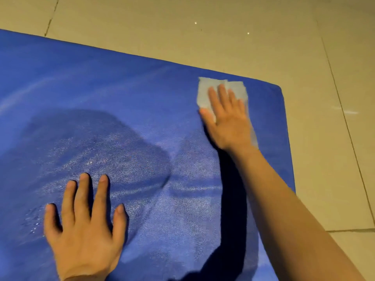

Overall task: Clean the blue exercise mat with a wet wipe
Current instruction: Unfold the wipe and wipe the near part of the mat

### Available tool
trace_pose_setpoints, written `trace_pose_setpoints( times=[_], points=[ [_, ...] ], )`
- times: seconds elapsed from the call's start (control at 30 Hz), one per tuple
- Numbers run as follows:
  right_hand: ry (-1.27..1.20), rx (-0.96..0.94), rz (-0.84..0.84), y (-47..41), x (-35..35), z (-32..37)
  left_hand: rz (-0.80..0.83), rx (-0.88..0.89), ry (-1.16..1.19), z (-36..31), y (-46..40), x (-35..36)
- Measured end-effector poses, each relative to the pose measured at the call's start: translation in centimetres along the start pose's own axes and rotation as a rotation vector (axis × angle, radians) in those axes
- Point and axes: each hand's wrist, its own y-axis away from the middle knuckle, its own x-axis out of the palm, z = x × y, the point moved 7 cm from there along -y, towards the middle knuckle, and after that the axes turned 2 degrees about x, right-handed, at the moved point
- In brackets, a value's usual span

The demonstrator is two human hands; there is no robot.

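Right now the right hand (228, 120) is pressing flat on the wipe (205, 94), fingers straight and close together, nothing curled round the cloth. A flat palm is spreading the pressure over the whole sheet, which probably is why it is lying that way: the wipe is staying unfolded and covering more blue with each pass. Part of the sheet is showing beyond the fingertips and a thin strip is peeking out past the heel of the hand on the outer side. The right arm is reaching far forward, nearly straight, toward the far right corner of the mat (121, 88), and its shadow is falling dark beside it.

The left hand (84, 222) is lying open nearer the body, fingers splayed wide and pressed down on the mat, holding nothing. It is likely serving as a prop for the lean and as an anchor, keeping the mat from sliding on the floor (223, 31) while the other hand pushes.

Around the left hand the surface is glistening with fine specks and looking darker, which suggests damp, already wiped ground. Farther left, pale streaks are running across the blue. The mat is lying flat on beige floor tiles, its far edge and right corner in view, and the wipe is sitting just inside that corner.
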Motion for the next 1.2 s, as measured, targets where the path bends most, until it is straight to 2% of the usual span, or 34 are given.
trace_pose_setpoints(
  times=[0.07,0.13,0.23,0.3,0.33,0.4,0.53,0.57,0.63,0.7,0.83,0.9,0.97,1.03,1.2],
  points=[
    [0.011,0.209,0.016,0.8,-1.4,-7.3,-0.003,0.006,-0.002,0.0,-0.1,-0.1],
    [-0.002,0.328,-0.024,1.9,-2.6,-10.8,0.0,0.0,-0.003,0.1,-0.1,-0.1],
    [-0.04,0.482,-0.08,2.9,-2.3,-10.5,0.016,-0.02,0.009,0.1,-0.1,-0.1],
    [0.011,0.585,-0.079,3.2,-1.7,-8.1,0.028,-0.015,0.014,0.1,-0.2,-0.1],
    [0.054,0.572,-0.061,3.3,-1.0,-6.0,0.031,-0.012,0.016,0.1,-0.2,0.0],
    [0.098,0.4,-0.01,3.9,0.9,0.6,0.034,-0.015,0.017,0.2,-0.1,0.1],
    [-0.156,-0.161,-0.007,9.3,3.6,15.6,0.043,-0.03,0.043,0.4,0.0,0.1],
    [-0.193,-0.242,0.008,10.6,3.7,16.9,0.056,-0.031,0.041,0.5,0.0,0.1],
    [-0.172,-0.295,0.002,11.6,3.4,15.2,0.069,-0.027,0.056,0.5,0.0,0.2],
    [-0.065,-0.184,0.048,11.6,2.6,9.6,0.079,-0.029,0.068,0.5,0.1,0.3],
    [0.055,0.345,0.064,14.7,0.0,-6.3,0.09,-0.032,0.103,0.8,0.1,0.6],
    [0.065,0.537,0.062,18.4,-0.7,-10.8,0.065,-0.003,0.104,0.7,0.1,0.5],
    [0.003,0.632,0.035,21.1,-0.3,-10.6,0.049,0.023,0.088,0.6,0.1,0.5],
    [-0.008,0.653,0.017,22.0,0.7,-7.1,0.058,0.032,0.091,0.8,0.2,0.5],
    [-0.048,0.527,0.059,19.2,2.8,4.6,0.058,0.018,0.103,0.7,0.2,0.5]
  ],
)
